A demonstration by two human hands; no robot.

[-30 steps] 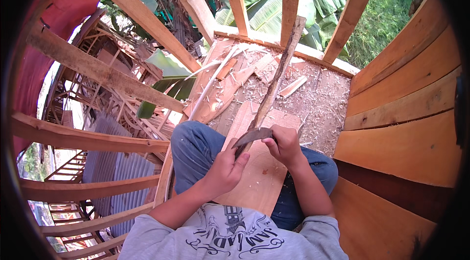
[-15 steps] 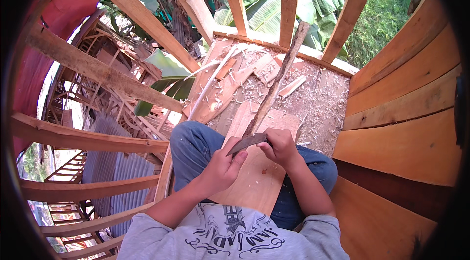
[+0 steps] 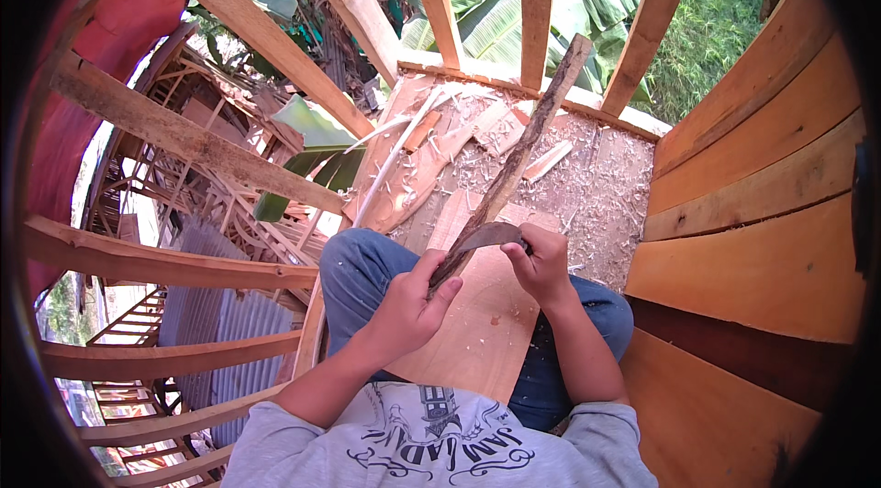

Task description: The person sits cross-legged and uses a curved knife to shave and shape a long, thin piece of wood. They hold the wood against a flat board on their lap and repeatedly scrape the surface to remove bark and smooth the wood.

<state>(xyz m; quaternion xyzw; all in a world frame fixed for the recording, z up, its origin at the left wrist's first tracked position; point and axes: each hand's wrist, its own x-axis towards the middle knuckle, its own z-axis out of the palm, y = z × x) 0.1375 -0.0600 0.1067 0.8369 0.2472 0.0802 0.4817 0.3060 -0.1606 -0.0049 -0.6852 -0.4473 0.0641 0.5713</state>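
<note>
Fingers [image 3: 431,269] of both hands around stick [image 3: 523,148] and blade [image 3: 491,235].

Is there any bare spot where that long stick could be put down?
The pale wooden board on the lap is bare near its lower end. The plank floor ahead is crowded with shavings and offcuts, thinner toward the curved plank wall.

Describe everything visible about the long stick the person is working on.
The stick is long, slim, dark brown wood, rough and bark-like. It slants from the person's lap up and away, its top end near the upright slats. The left hand grips its lower end; the right hand holds a dark curved blade across it. Below lies a pale board, with shavings on the floor beyond.
</note>
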